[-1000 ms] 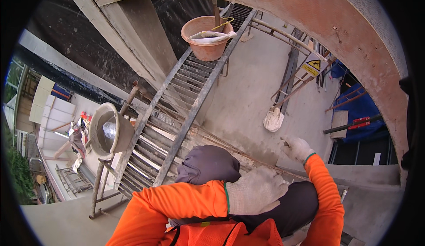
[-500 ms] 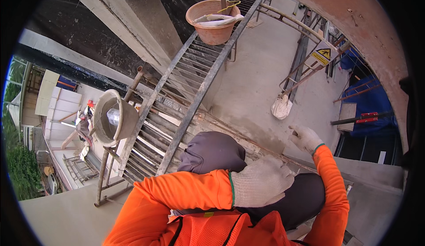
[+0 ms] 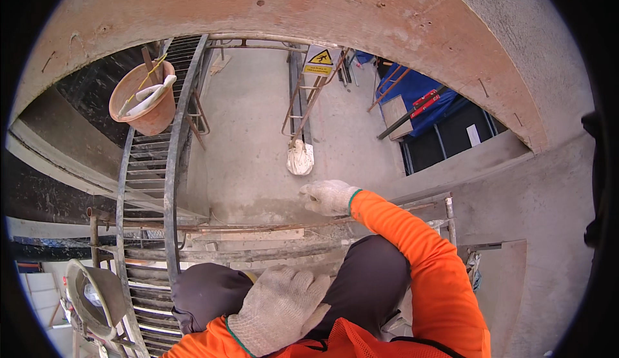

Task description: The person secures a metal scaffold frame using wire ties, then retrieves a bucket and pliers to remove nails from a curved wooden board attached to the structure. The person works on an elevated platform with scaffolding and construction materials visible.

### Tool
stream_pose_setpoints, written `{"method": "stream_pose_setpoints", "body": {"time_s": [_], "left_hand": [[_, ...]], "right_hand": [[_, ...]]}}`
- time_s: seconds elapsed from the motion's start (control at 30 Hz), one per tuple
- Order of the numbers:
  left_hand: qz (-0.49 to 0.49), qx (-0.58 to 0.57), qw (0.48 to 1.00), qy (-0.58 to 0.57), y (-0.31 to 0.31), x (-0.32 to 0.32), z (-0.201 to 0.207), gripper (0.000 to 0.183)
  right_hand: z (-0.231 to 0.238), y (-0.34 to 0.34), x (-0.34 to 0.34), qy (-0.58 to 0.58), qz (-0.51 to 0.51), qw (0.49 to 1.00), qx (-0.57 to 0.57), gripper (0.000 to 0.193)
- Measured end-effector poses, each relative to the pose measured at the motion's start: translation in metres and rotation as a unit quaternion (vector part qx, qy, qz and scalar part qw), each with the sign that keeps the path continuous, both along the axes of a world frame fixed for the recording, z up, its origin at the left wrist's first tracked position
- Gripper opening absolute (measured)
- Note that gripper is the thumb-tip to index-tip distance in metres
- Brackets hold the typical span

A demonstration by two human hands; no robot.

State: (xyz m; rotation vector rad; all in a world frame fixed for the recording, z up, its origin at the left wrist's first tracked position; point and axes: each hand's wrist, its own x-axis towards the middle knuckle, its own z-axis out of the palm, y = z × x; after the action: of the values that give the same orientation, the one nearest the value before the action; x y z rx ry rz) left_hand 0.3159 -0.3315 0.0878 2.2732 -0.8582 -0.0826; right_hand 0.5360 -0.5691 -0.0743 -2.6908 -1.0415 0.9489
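Note:
My left hand, in a knitted off-white glove, lies over my lap between my dark-trousered knees. Its fingers are spread loosely, with nothing seen in them. Held out past my right knee is my gloved right hand, its fingers loosely bent and apart; no object shows in it. The hand is in the air over a concrete floor lower down. Beyond its fingertips, in the picture, a whitish bag sits at the foot of a metal frame.
Left of me runs a ladder-like metal platform bearing an orange bucket with a white cloth. A grey bucket hangs near its lower end. A reddish board arches overhead. Farther off are a warning sign and blue sheeting.
My view has swung to the right, so the platform and buckets now appear farther left. My left hand stays over my lap; my right hand is still stretched forward, its fingers slightly more bent.

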Motion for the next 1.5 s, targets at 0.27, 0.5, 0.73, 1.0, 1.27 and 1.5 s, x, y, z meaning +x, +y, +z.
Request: {"method": "stream_pose_setpoints", "body": {"time_s": [0.27,0.5,0.73,1.0,1.27,1.5], "left_hand": [[0.003,-0.016,1.000,0.003,-0.007,-0.018,0.008,0.047],[-0.054,0.002,0.995,0.089,0.001,-0.023,0.008,0.065],[-0.052,-0.008,0.996,0.077,0.003,-0.024,0.006,0.059],[-0.067,0.006,0.994,0.091,0.004,-0.021,0.003,0.053],[-0.073,0.001,0.993,0.097,0.000,-0.016,0.002,0.052],[-0.075,-0.013,0.992,0.099,-0.004,-0.013,-0.003,0.052]], "right_hand": [[-0.008,-0.013,0.003,0.049,-0.075,0.996,0.026,0.056],[-0.006,-0.011,-0.001,0.059,-0.110,0.991,0.050,0.056],[-0.004,-0.013,-0.003,0.065,-0.125,0.984,0.106,0.051],[-0.008,-0.020,-0.001,0.069,-0.142,0.979,0.127,0.050],[-0.008,-0.027,0.001,0.081,-0.147,0.979,0.118,0.051],[-0.013,-0.032,0.002,0.069,-0.153,0.978,0.120,0.046]]}}
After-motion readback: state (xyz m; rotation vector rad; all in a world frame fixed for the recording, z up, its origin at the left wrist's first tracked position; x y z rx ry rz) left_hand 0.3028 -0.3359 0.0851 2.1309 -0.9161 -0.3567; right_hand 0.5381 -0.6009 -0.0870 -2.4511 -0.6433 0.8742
